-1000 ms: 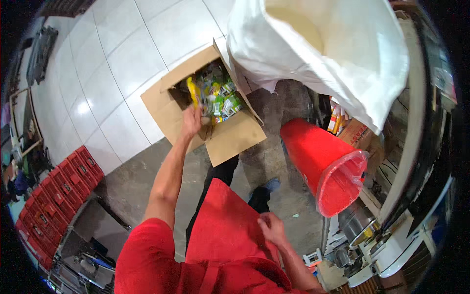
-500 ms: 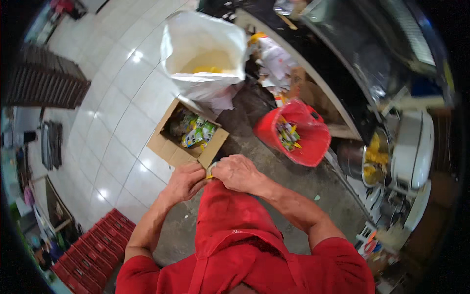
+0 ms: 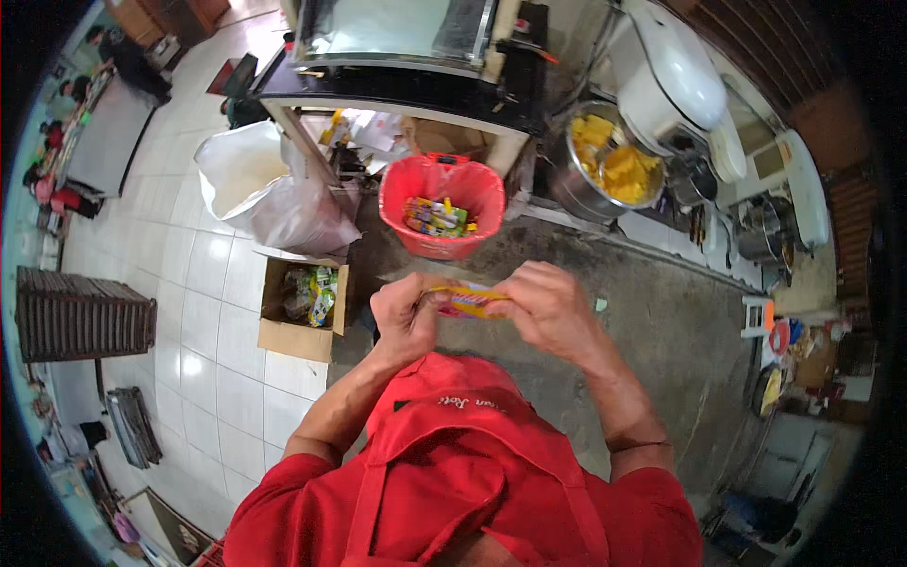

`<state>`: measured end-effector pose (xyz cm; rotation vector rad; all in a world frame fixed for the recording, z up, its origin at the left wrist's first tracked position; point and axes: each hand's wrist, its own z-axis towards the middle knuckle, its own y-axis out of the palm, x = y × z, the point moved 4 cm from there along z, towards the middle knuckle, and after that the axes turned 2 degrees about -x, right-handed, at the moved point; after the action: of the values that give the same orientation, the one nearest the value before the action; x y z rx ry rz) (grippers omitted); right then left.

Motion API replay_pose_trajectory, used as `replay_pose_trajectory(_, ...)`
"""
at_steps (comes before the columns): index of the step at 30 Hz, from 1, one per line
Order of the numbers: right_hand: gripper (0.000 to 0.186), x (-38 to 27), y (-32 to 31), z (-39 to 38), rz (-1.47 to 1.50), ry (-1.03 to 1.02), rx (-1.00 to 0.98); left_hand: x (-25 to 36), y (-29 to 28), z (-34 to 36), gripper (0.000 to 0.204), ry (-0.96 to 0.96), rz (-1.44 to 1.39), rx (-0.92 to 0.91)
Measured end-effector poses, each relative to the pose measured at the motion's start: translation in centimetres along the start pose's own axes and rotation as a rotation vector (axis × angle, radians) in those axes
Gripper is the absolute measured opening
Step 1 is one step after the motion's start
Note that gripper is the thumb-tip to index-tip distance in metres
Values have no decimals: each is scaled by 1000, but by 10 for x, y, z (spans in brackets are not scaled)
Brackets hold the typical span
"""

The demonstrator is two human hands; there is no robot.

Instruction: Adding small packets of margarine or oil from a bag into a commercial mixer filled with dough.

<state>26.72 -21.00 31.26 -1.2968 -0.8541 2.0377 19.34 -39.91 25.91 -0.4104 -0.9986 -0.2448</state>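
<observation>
Stretched between my two hands is a small yellow packet with some purple and red on it. My left hand pinches its left end, and my right hand grips its right end. Just beyond my hands stands a red bin with several yellow and green wrappers inside. To the left of my left hand, a brown cardboard box is open on the floor. Green and yellow packets and clear plastic lie in it.
A big white sack stands behind the box. Beyond the bin is a black-topped table. At the far right, a white mixer stands by a metal bowl of yellow chunks. Dark stacked trays stand left; people are far left.
My view has swung right, from the box toward the red bin. Both hands have moved away from the box, and the yellow packet now shows plainly between them.
</observation>
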Motion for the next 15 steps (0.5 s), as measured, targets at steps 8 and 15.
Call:
replay_pose_trajectory(8, 22, 28, -58, -106, 133, 293, 480, 42, 95, 17, 20, -317, -397, 6)
replay_pose_trajectory(15, 35, 43, -81, -75, 279, 316, 701, -26, 136, 27, 25, -459, -858, -85)
